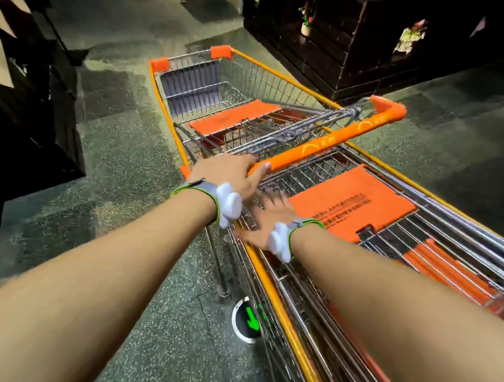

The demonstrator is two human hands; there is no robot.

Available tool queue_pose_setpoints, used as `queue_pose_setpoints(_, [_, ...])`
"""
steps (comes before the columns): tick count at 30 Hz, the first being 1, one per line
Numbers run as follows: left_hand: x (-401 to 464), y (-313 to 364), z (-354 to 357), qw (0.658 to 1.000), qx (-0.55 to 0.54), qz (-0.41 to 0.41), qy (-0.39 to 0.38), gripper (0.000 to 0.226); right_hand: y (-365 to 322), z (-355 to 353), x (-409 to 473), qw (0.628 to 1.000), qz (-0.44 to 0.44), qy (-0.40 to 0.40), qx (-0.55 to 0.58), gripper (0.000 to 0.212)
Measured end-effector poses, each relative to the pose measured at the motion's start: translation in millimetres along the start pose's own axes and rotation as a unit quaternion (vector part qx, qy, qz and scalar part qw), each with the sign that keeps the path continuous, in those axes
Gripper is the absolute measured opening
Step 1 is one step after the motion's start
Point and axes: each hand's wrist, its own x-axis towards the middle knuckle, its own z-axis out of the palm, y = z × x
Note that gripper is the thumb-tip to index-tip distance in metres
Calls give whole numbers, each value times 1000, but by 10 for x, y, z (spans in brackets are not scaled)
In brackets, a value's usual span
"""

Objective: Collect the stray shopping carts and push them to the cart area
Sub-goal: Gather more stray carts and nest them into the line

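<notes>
the front cart [223,99] stands on the speckled floor [142,153] with its rear nested against the nose of a row of nested carts [396,238] that runs back toward the lower right. landmark for all positions below: the front cart's orange handle bar [328,143].

hand positions:
- left hand [230,172] grips the near end of the handle bar, fingers curled over it and thumb laid along its underside.
- right hand [267,221] lies just below the handle bar on the wire rim of the next cart, fingers straight and somewhat spread, pressing rather than clamping. the image is blurred here, so exact contact points cannot be told.

progress, as a judgement: collection is partly done, since at least one cart appears joined to a row of several. the front cart sits at an angle to the row, so seating it fully is probably the step in hand. the push to the cart area remains; no cart area is identifiable.

surroundings: beyond the handle bar, to the right, a dark wooden display stand [370,47] holds small potted flowers [307,21]. below the handle bar, on the floor beside the row, lies a round green arrow marker [248,320].
</notes>
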Motion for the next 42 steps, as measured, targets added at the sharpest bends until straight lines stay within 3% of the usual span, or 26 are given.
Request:
queue_pose_setpoints(4, [-75,97,-38,1000,-8,-2,-17,48,229,2,-448,996,-89,-5,-9,90])
queue_pose_setpoints(7, [-98,96,-66,999,-10,-5,-33,48,473,49,-851,996,-76,-34,11,89])
queue_pose_setpoints(12, [-149,201,-98,999,-8,-3,-45,49,886,-78,-1475,998,-27,-60,-25,105])
queue_pose_setpoints(15, [-175,237,-89,999,-10,-2,-39,51,978,-79,-1671,995,31,-82,-36,81])
queue_pose_setpoints(18, [-206,277,-66,999,-12,-3,-31,52,876,-45,-1627,992,51,-106,-48,79])
queue_pose_setpoints(23, [-259,348,-66,1000,-7,0,-23,55,833,107,-1486,989,77,-113,-63,115])
queue_pose_setpoints(27, [-323,386,-30,1000,-3,-2,-23,54,822,88,-1496,986,90,-130,-50,119])
queue_pose_setpoints(34, [-481,630,48,1000,-7,-6,-12,56,769,11,-1481,987,86,-133,-37,110])
queue_pose_setpoints(38, [-608,845,99,1000,-20,-3,-7,56,734,-57,-1508,991,67,-114,-20,88])
queue_pose_setpoints(42, [-788,1087,109,1000,-22,2,-5,53,727,-58,-1519,995,51,-89,-19,81])
